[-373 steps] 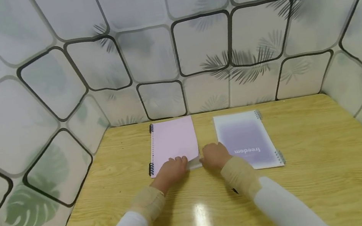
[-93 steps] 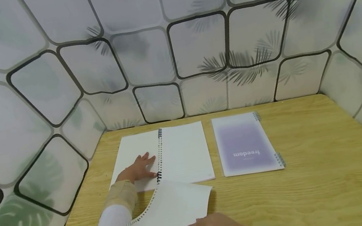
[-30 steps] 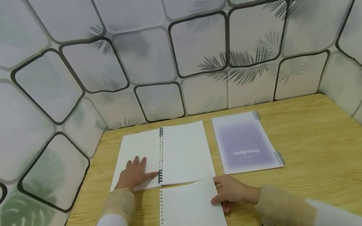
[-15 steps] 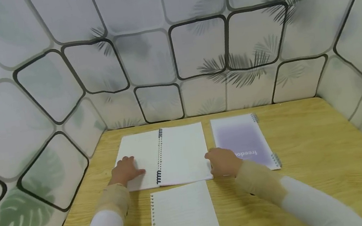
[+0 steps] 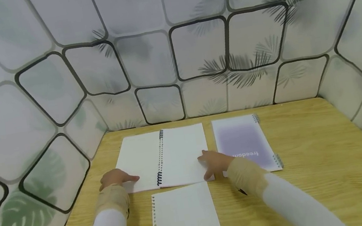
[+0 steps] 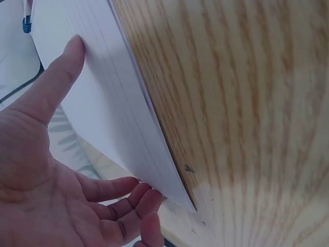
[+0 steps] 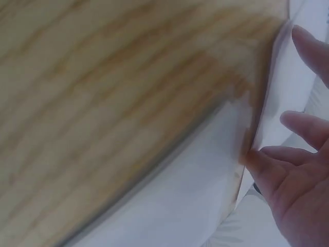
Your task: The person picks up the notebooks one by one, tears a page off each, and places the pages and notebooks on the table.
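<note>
A spiral notebook [image 5: 183,155] with black coils lies open on the wooden table, showing white lined pages. My left hand [image 5: 115,177] is at its left edge. In the left wrist view the thumb [image 6: 64,67] stretches over the page while the loosely bent fingers meet the outer edge. On the other side, my right hand [image 5: 216,162] reaches over the notebook's right edge, thumb and forefinger spread. Its lower fingers touch that edge in the right wrist view. A loose lined sheet [image 5: 185,218], with holes down its left side, lies in front of the notebook.
To the right lies a closed purple-and-white notebook [image 5: 239,135] marked "freedom", upside down from here; my right hand and wrist cover its lower left corner. A patterned wall covering [image 5: 199,48] rises behind the table [image 5: 316,159] and along both sides.
The notebook has gone from closed under its pink cover to open. My right hand laid the holed sheet in front, let go and moved to the notebook's right edge; my left slid leftward.
</note>
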`<state>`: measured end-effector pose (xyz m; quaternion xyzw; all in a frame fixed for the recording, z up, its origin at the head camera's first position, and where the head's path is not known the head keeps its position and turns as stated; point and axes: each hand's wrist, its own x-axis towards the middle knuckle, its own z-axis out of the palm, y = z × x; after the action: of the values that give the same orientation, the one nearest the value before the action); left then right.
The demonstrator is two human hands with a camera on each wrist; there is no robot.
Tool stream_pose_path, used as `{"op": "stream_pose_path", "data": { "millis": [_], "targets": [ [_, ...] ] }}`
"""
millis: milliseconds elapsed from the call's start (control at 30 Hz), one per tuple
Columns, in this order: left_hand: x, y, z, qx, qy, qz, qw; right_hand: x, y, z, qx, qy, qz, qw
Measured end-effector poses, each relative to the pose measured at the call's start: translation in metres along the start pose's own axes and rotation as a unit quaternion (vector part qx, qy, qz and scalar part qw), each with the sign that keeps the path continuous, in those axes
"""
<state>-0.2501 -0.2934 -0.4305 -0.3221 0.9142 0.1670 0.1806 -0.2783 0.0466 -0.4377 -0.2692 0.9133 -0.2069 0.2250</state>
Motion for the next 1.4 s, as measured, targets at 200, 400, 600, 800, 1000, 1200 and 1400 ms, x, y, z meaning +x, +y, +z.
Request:
{"op": "stream_pose_path", "data": {
  "millis": [200,400,600,800,1000,1200,1400],
  "targets": [
    [0.000,-0.005,0.000,-0.006,0.016,0.010,0.9998,0.001,-0.005,0.004,-0.025,-0.008,-0.006,0.9996],
    [0.001,-0.006,-0.001,-0.022,0.016,0.040,0.9988,0.004,-0.004,0.005,-0.031,-0.006,0.001,0.9995],
    [0.004,-0.007,-0.005,-0.033,0.015,0.040,0.9985,0.006,-0.005,0.006,-0.042,-0.006,0.002,0.9991],
    [0.002,-0.007,-0.008,-0.029,0.018,0.037,0.9987,0.007,-0.006,0.006,-0.053,-0.011,0.007,0.9985],
    [0.001,-0.002,-0.009,-0.051,-0.002,0.019,0.9985,0.006,-0.008,0.002,-0.076,-0.013,0.009,0.9970],
    [0.002,0.009,-0.011,0.000,-0.009,-0.002,1.0000,0.005,-0.009,0.001,-0.090,-0.012,0.003,0.9958],
    [0.006,0.009,-0.011,-0.034,-0.012,-0.047,0.9982,0.008,-0.009,0.004,-0.103,-0.005,-0.014,0.9945]
  ]
}}
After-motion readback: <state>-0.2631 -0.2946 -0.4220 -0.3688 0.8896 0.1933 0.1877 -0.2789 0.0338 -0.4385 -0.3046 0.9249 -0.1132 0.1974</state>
